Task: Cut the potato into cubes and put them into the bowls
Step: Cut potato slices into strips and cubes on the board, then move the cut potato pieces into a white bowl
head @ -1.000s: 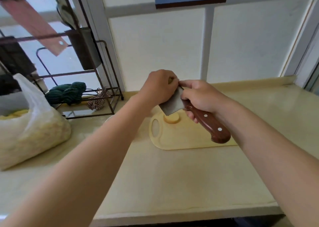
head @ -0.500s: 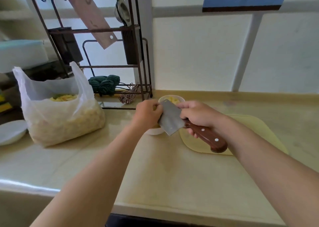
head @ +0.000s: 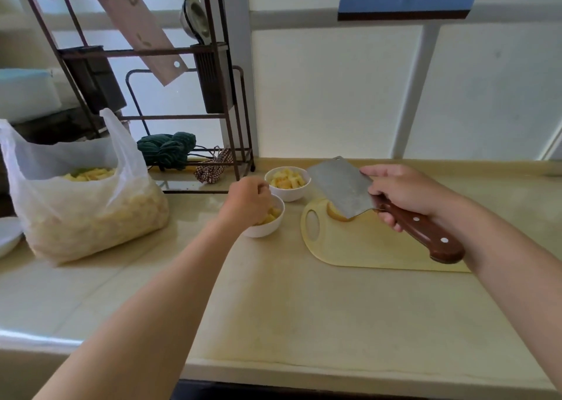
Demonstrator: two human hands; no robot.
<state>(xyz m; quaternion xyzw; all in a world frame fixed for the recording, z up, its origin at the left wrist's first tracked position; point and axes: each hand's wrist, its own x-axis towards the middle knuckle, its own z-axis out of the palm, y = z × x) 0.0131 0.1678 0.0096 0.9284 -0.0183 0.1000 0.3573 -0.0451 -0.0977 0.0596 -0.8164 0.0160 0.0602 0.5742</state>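
Note:
Two white bowls stand left of the yellow cutting board (head: pixel 365 247). The far bowl (head: pixel 289 196) holds potato cubes (head: pixel 287 180). My left hand (head: pixel 246 202) is over the near bowl (head: pixel 267 233), fingers curled down onto potato cubes (head: pixel 269 217) inside it. My right hand (head: pixel 401 192) grips a cleaver (head: pixel 340 186) by its brown wooden handle, with the blade raised and tilted above the board's left end. A potato piece (head: pixel 334 214) lies on the board, partly hidden behind the blade.
A plastic bag (head: pixel 76 202) full of cut potato sits on the counter at left, beside a white plate (head: pixel 7 235). A dark wire rack (head: pixel 231 125) with a green cloth (head: pixel 167 150) stands behind the bowls. The counter's front edge runs below my arms.
Both hands were together at the blade over the board, then swung left toward the bowls. Now the left hand is down in the near bowl and the cleaver has drawn back right over the board.

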